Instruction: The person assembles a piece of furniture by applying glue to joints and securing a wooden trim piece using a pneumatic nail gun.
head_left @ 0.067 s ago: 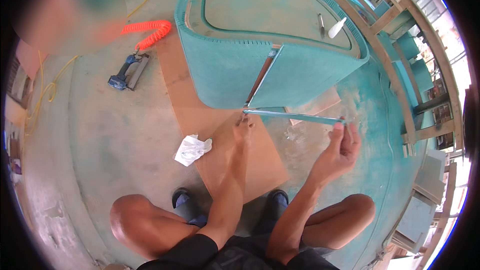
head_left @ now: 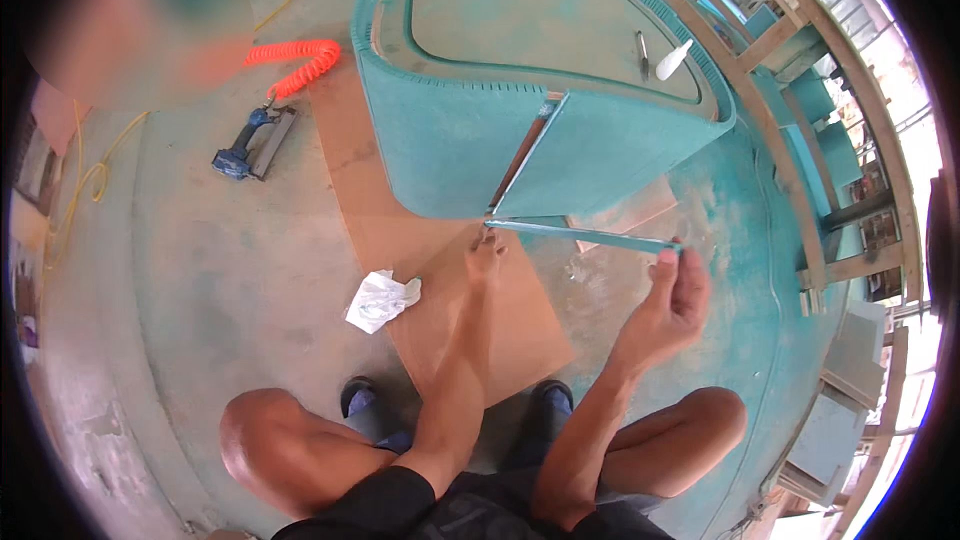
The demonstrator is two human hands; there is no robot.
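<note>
A large teal curved panel structure (head_left: 440, 150) stands in front of me, with a narrow brown gap (head_left: 523, 156) running down its near side. From the foot of that gap a thin teal strip (head_left: 590, 235) stretches to the right, slightly tilted. My right hand (head_left: 668, 305) pinches the strip's right end between thumb and fingers. At its left end, low by the gap, my left hand (head_left: 484, 258) is closed with the fingertips on the strip. What else those fingertips touch is too small to make out.
Under the structure lies a brown board (head_left: 440, 310), with crumpled white paper (head_left: 382, 301) beside it. A blue nail gun (head_left: 250, 143) on a coiled orange hose (head_left: 310, 65) rests at left. A white bottle (head_left: 674, 60) and a dark pen-like tool (head_left: 642, 53) lie on top. Wooden framing (head_left: 800, 140) stands right.
My right hand has shifted slightly left, still holding the strip's end. The left hand stays at the foot of the gap.
</note>
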